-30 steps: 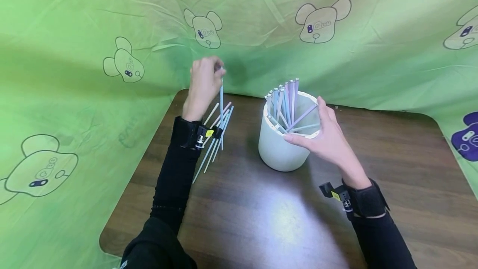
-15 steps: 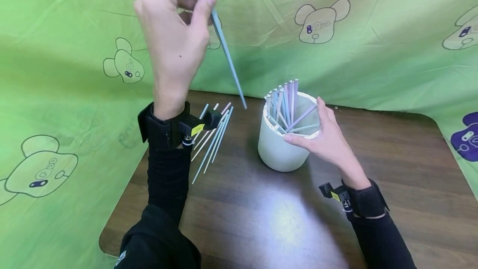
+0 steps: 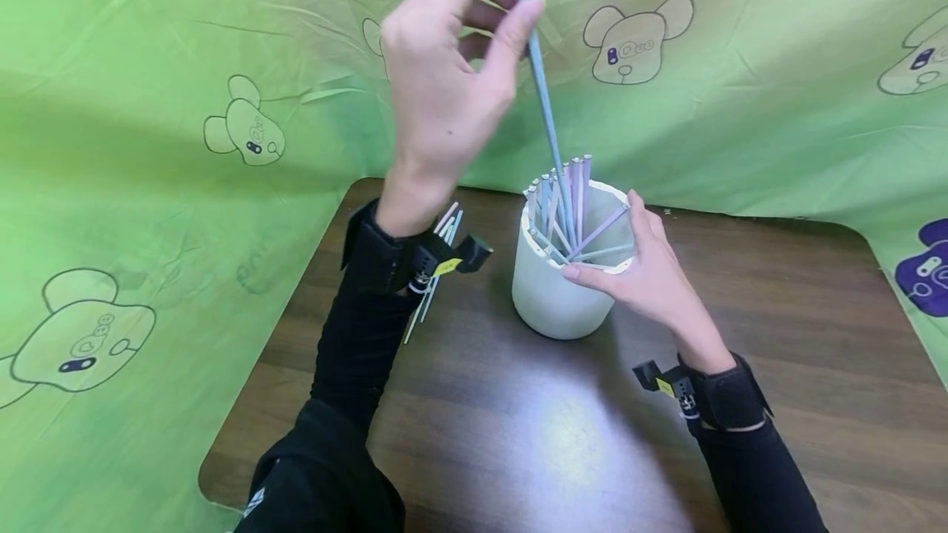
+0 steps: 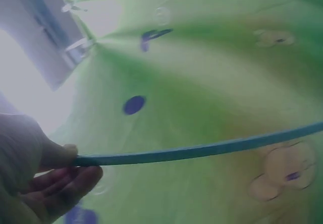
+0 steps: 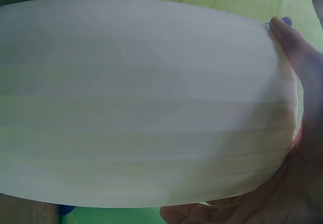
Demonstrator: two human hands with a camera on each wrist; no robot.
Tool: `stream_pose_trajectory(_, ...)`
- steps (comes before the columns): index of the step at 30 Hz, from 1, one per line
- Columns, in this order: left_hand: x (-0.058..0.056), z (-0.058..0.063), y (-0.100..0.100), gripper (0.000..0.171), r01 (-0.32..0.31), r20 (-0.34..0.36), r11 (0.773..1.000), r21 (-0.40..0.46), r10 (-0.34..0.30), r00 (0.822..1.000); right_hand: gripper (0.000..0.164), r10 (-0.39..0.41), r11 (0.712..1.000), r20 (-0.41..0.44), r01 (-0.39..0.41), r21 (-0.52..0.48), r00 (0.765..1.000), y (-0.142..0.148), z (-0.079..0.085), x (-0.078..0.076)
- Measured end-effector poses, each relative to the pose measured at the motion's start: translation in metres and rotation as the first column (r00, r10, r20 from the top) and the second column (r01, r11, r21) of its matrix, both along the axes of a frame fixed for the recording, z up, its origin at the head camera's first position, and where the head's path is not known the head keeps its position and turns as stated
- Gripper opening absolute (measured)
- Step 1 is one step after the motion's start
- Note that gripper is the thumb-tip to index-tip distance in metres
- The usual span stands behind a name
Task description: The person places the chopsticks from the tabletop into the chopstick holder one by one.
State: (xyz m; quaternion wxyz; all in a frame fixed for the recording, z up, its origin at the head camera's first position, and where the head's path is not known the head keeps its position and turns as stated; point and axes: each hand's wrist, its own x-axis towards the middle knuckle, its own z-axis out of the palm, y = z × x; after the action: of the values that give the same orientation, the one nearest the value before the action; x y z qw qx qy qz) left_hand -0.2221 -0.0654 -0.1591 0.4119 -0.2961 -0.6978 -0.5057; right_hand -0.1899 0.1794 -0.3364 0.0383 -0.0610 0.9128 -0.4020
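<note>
My left hand [image 3: 455,81] is raised above the table and pinches the top end of a blue straw [image 3: 546,105] between thumb and fingers. The straw slants down, and its lower end overlaps the straws standing in the white round container [image 3: 555,303]. In the left wrist view the straw [image 4: 202,151] runs from the fingertips to the right edge. My right hand [image 3: 652,270] grips the container's rim from the right, thumb at the front and fingers at the far side. The right wrist view shows the container wall [image 5: 146,103] beside that hand [image 5: 298,118]. Several pastel straws [image 3: 578,187] lean inside.
More pastel straws [image 3: 444,237] lie in a loose pile on the brown wooden table [image 3: 474,401], partly hidden by my left wrist. A green cloth [image 3: 133,212] with bear-head prints rises behind and to the left of the table.
My left hand has lifted the blue straw from the pile and carried it up, then right to above the container. The right hand and the container have stayed in place.
</note>
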Motion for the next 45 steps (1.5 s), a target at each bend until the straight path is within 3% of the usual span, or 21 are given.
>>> stream_pose_trajectory(8, -0.011, -0.035, 0.038, 0.017, 0.075, 0.044, 0.973, -0.220, -0.067, 0.997, 0.135, -0.008, 1.000, -0.005, 0.008, 0.003, 1.000, 0.001, 0.000, 0.000)
stream_pose_trajectory(14, -0.015, -0.055, 0.052, 0.014, 0.069, 0.055, 0.944, -0.323, -0.054, 0.997, 0.134, -0.004, 1.000, 0.003, 0.004, -0.001, 1.000, 0.000, 0.000, 0.000)
stream_pose_trajectory(21, -0.019, -0.070, 0.062, 0.012, 0.079, 0.123, 0.910, -0.407, -0.031, 0.992, 0.134, 0.004, 1.000, 0.012, -0.004, 0.001, 1.000, 0.001, 0.001, -0.001)
stream_pose_trajectory(25, -0.022, -0.082, 0.068, 0.012, 0.075, 0.169, 0.869, -0.489, 0.010, 0.986, 0.134, 0.007, 1.000, 0.012, -0.007, -0.008, 1.000, 0.001, 0.001, -0.001)
stream_pose_trajectory(29, -0.026, -0.091, 0.075, 0.010, 0.093, 0.236, 0.804, -0.587, 0.060, 0.970, 0.133, 0.010, 1.000, 0.007, -0.010, -0.014, 1.000, 0.000, 0.000, 0.000)
stream_pose_trajectory(36, -0.032, -0.101, 0.085, 0.007, 0.220, 0.410, 0.677, -0.702, 0.132, 0.902, 0.130, 0.019, 0.999, -0.014, -0.020, -0.032, 1.000, -0.001, -0.003, 0.000)
stream_pose_trajectory(40, -0.034, -0.105, 0.087, 0.011, 0.264, 0.450, 0.651, -0.712, 0.134, 0.883, 0.129, 0.022, 0.999, -0.029, -0.024, -0.041, 0.999, -0.001, -0.004, 0.000)
stream_pose_trajectory(45, -0.036, -0.104, 0.088, 0.017, 0.270, 0.442, 0.638, -0.721, 0.123, 0.889, 0.129, 0.018, 0.999, -0.036, -0.020, -0.044, 0.999, 0.000, -0.003, -0.001)
